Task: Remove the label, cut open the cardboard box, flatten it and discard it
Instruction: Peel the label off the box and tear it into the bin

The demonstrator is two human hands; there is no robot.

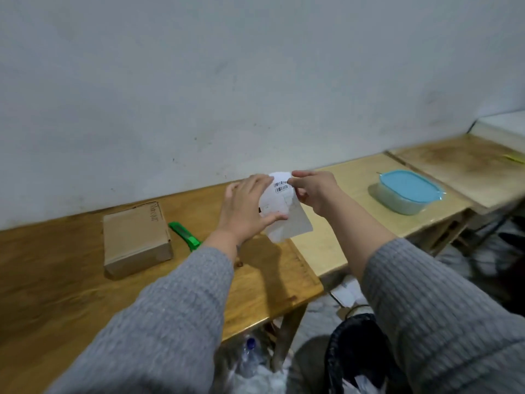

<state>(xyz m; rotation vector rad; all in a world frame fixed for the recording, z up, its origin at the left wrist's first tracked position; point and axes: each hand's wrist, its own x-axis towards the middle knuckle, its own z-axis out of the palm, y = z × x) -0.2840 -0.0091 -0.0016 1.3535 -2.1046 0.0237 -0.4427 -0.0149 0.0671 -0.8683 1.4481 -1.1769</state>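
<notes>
A small brown cardboard box (pixel 136 240) lies closed on the wooden table (pixel 56 280), left of my arms. Beside it on the right lies a green utility knife (pixel 184 234), partly hidden behind my left sleeve. I hold a white label (pixel 287 211) with barcodes in the air above the table's right end. My left hand (pixel 247 209) grips the label's left side, thumb across its front. At the label's top right edge, my right hand (pixel 312 191) pinches it between thumb and fingers. The label is curled and off the box.
A clear tub with a blue lid (pixel 409 191) stands on a paler table (pixel 355 177) to the right. A black-lined bin (pixel 358 354) sits on the floor below my right arm. Plastic bottles (pixel 250 356) and scraps lie under the table. A wall runs close behind.
</notes>
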